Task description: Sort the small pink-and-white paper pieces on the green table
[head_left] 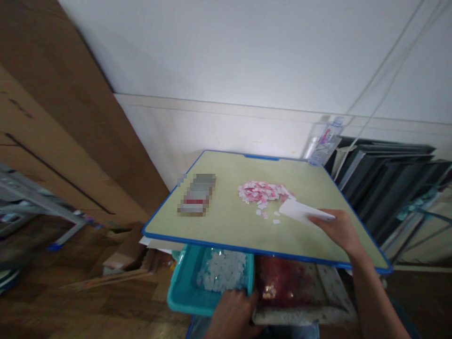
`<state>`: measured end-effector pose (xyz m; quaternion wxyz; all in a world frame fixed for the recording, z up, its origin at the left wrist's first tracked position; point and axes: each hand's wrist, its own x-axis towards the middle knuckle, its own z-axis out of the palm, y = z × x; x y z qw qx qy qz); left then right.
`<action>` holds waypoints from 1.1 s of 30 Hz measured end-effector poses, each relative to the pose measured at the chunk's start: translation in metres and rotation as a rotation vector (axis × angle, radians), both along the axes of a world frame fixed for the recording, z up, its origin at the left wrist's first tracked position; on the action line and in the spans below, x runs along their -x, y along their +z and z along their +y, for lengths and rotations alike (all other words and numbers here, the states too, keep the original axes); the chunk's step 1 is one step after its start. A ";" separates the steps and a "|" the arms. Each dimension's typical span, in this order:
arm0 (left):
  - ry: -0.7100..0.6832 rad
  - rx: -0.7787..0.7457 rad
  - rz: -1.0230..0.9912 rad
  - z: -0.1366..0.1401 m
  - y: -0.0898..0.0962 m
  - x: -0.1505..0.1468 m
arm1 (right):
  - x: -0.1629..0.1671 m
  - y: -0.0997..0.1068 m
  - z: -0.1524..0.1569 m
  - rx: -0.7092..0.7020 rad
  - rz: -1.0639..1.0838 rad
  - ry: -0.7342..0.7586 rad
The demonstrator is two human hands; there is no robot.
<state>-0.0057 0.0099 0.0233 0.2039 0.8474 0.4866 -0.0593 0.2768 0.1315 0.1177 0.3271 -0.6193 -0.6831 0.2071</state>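
Observation:
My right hand [337,230] is closed on the narrow end of a white flat scraper [300,209]. Its wide end rests by the right side of a pile of small pink and white pieces [263,190] on the pale yellow tabletop [226,226]. A few loose pieces [264,215] lie in front of the pile. Below the table's near edge, my left hand [235,310] is curled over the near rim of a teal basin [178,287]; its fingertips are hidden. Inside the basin lie many small whitish translucent pieces [226,268].
A blurred-out phone-like object [198,195] lies on the table's left. At the back right stands a clear plastic bottle [326,141]. Under the table's front edge is a dark red stained tray [293,287]. Dark panels [391,188] lean at right; large cardboard [63,141] stands left.

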 end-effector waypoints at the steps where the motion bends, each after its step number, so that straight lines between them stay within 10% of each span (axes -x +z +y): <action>1: 0.000 -0.005 -0.005 0.000 -0.001 0.000 | -0.001 0.002 -0.002 -0.013 -0.002 -0.040; 5: -0.015 -0.022 -0.021 0.002 -0.001 0.001 | 0.001 0.005 -0.010 -0.067 -0.014 -0.160; 15: -0.034 0.009 -0.021 0.003 0.005 0.001 | 0.041 -0.014 -0.032 0.090 0.058 0.061; 24: -0.041 0.033 -0.005 0.003 0.007 0.000 | 0.110 -0.004 -0.039 -0.089 0.115 0.317; 33: -0.035 0.020 -0.008 0.001 0.008 0.000 | 0.031 -0.003 -0.006 -0.041 0.112 0.049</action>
